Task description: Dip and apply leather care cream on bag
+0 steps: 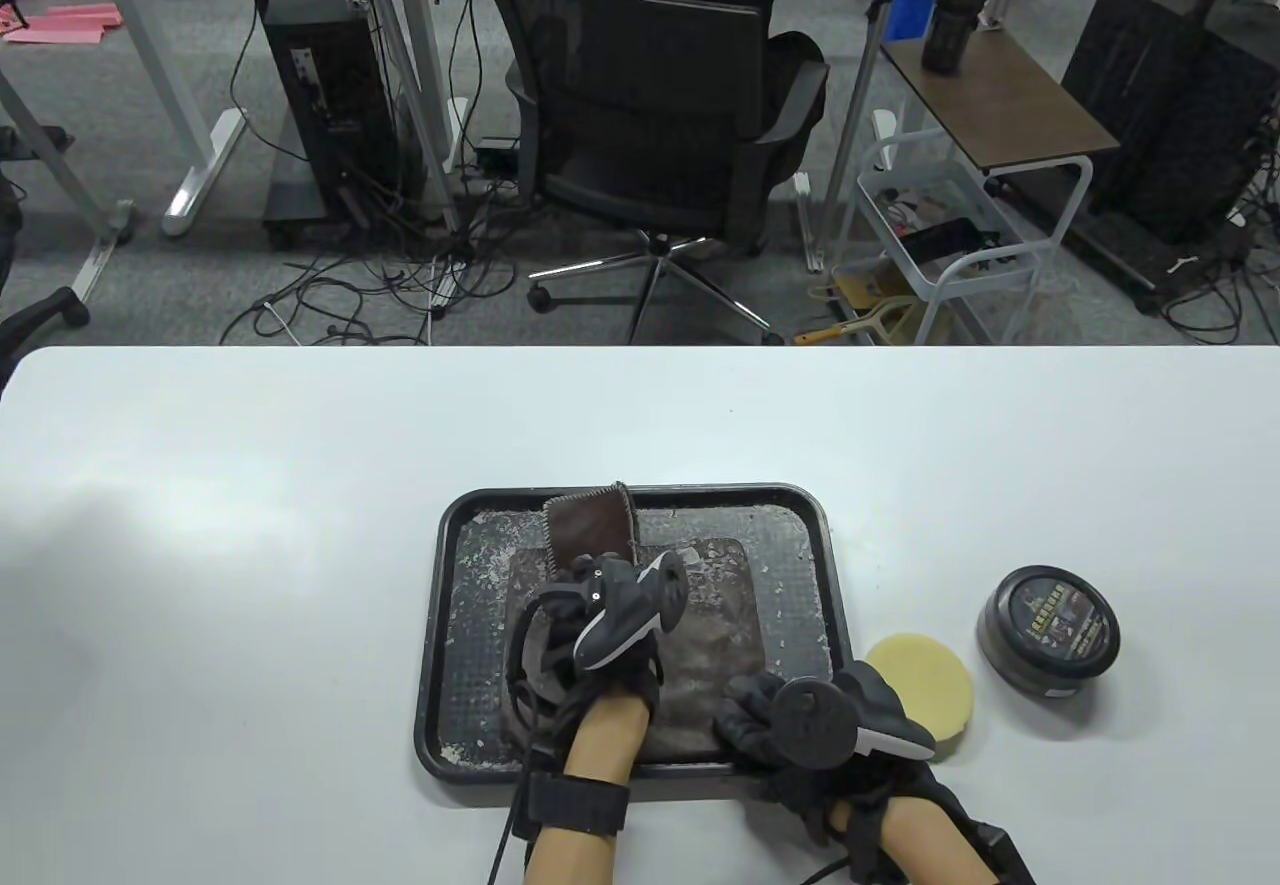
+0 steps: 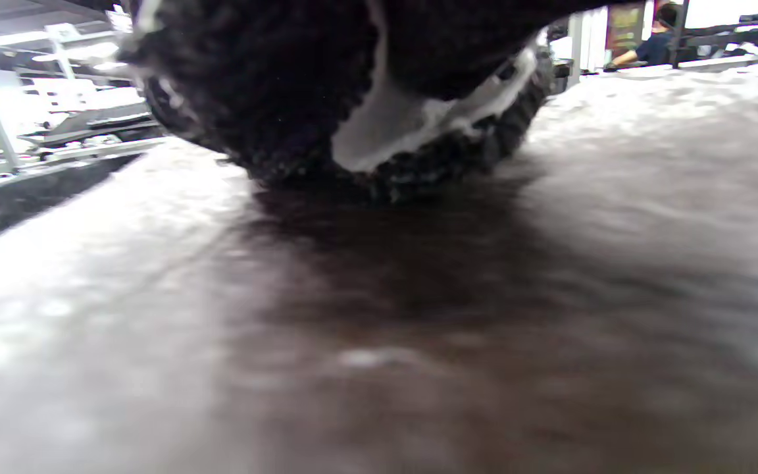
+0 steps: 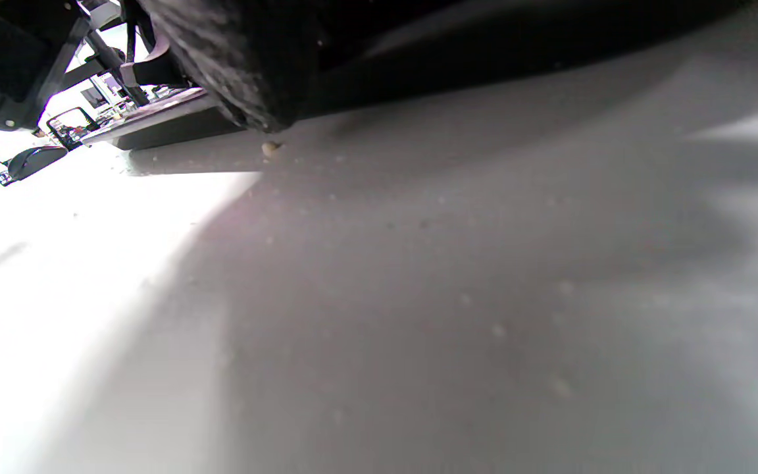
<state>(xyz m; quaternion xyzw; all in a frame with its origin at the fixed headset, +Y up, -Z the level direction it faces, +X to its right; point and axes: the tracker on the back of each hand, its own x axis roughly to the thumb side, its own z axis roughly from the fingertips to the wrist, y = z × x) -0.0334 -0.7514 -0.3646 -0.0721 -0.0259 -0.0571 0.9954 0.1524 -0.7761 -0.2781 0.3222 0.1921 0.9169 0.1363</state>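
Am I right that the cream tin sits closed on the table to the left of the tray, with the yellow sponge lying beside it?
Not quite: the table view shows the closed cream tin to the right of the tray, not the left. The yellow sponge does lie beside it on the table.

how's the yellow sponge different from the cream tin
The sponge is pale yellow and flat; the cream tin is dark, taller, with a printed lid on. The sponge lies beside the tray, partly under the right hand; the tin stands apart, untouched. Both are round, on the table.
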